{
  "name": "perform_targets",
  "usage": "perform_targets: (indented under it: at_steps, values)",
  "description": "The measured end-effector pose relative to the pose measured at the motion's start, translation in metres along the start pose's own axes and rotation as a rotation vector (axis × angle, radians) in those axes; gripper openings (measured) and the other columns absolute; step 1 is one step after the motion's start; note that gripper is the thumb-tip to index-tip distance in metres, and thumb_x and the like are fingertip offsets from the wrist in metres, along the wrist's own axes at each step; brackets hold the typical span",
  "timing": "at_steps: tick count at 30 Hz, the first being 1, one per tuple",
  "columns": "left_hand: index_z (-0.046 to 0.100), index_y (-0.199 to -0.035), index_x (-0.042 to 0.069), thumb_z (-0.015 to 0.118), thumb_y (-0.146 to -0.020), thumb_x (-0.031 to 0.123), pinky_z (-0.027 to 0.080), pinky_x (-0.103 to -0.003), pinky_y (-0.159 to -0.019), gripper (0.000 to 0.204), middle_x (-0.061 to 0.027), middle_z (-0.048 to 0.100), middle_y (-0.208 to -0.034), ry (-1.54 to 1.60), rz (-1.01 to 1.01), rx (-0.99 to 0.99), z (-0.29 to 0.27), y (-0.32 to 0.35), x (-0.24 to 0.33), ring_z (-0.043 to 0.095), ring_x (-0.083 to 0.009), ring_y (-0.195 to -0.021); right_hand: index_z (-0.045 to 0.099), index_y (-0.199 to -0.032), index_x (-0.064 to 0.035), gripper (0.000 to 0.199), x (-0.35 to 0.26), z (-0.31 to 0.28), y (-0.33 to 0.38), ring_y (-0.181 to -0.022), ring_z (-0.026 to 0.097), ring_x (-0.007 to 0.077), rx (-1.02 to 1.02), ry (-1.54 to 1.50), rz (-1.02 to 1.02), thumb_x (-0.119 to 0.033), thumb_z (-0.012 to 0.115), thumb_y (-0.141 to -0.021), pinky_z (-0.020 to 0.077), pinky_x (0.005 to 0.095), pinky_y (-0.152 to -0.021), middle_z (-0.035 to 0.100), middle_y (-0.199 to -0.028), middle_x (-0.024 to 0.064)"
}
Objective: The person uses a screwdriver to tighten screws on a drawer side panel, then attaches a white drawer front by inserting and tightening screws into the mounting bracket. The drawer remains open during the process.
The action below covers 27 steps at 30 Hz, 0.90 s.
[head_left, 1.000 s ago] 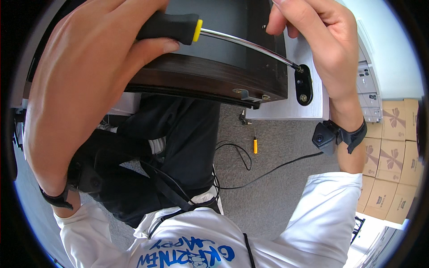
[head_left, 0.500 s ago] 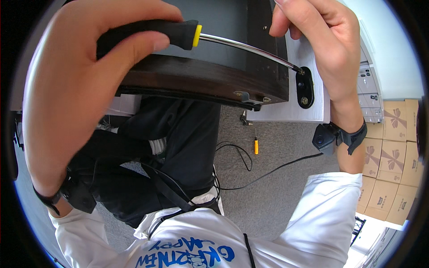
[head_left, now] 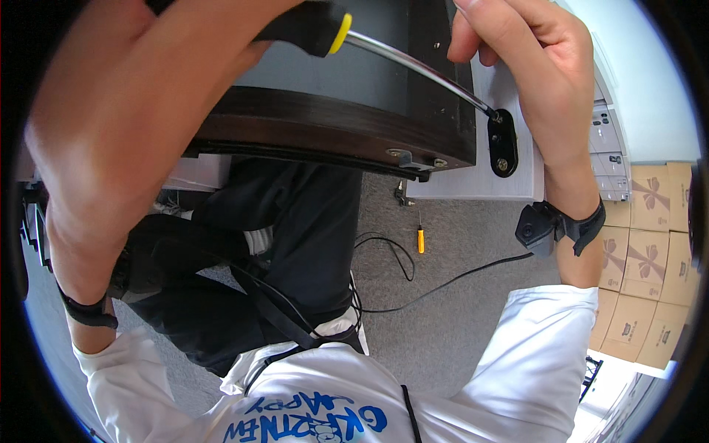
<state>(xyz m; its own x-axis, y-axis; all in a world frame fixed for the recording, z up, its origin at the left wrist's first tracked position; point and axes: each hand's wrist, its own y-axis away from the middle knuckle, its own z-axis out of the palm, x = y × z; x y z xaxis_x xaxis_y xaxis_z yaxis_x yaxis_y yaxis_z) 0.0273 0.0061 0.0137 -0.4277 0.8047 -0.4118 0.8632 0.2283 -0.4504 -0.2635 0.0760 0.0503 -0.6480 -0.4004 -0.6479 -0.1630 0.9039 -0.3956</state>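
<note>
The left hand [head_left: 140, 111] wraps the screwdriver [head_left: 421, 65], its tip meeting the plate's [head_left: 505, 144] far screw [head_left: 498, 117]; the right hand [head_left: 545, 70] curls beside the plate, its pinch unclear. The near screw [head_left: 502, 164] is also seated; tightness cannot be told.

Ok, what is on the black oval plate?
The black oval plate shows a screw at its near end; at the far end, the screwdriver tip partly covers what looks like another.
</note>
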Motion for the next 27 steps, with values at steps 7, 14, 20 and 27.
perform_targets:
  at_steps: [7, 14, 20, 27]
  values:
    - [0.069, -0.127, 0.01, 0.076, -0.09, 0.014, 0.058, -0.033, -0.083, 0.038, -0.013, 0.06, -0.12, 0.009, -0.018, 0.041, 0.01, -0.009, 0.011, 0.066, -0.0249, -0.094, 0.067, -0.068, 0.0033, 0.039, 0.009, 0.003, -0.003, -0.059, 0.052, 0.0078, 0.007, -0.122, 0.0, -0.017, 0.058, -0.101, 0.0373, 0.0255, -0.055, 0.062, -0.063, 0.0043]
    - [0.067, -0.124, 0.003, 0.06, -0.1, 0.011, 0.051, -0.035, -0.075, 0.026, -0.014, 0.057, -0.113, 0.506, -0.198, -0.161, 0.015, -0.008, 0.005, 0.063, -0.0265, -0.087, 0.069, -0.07, 0.0023, 0.04, 0.005, 0.008, -0.006, -0.058, 0.053, 0.0088, 0.003, -0.085, -0.065, -0.021, 0.06, -0.101, 0.0377, 0.0257, -0.054, 0.063, -0.063, 0.0049]
    - [0.067, -0.124, -0.001, 0.054, -0.101, 0.003, 0.048, -0.033, -0.075, 0.027, -0.015, 0.057, -0.11, 0.578, -0.199, -0.101, 0.018, -0.01, 0.013, 0.062, -0.0267, -0.086, 0.071, -0.076, 0.0017, 0.04, -0.024, -0.007, -0.013, -0.064, 0.056, 0.011, -0.277, 0.189, 0.013, -0.028, 0.063, -0.102, 0.0394, 0.0274, -0.057, 0.065, -0.071, 0.0056]
    - [0.072, -0.119, -0.003, 0.062, -0.095, 0.0, 0.049, -0.034, -0.074, 0.026, -0.0138, 0.062, -0.099, 0.63, -0.243, -0.04, 0.01, -0.019, 0.017, 0.063, -0.0255, -0.084, 0.075, -0.085, 0.0025, 0.022, 0.004, -0.013, -0.019, -0.071, 0.059, 0.0179, -0.611, 0.339, -0.168, -0.016, 0.068, -0.095, 0.0442, 0.0316, -0.066, 0.065, -0.076, 0.0074]
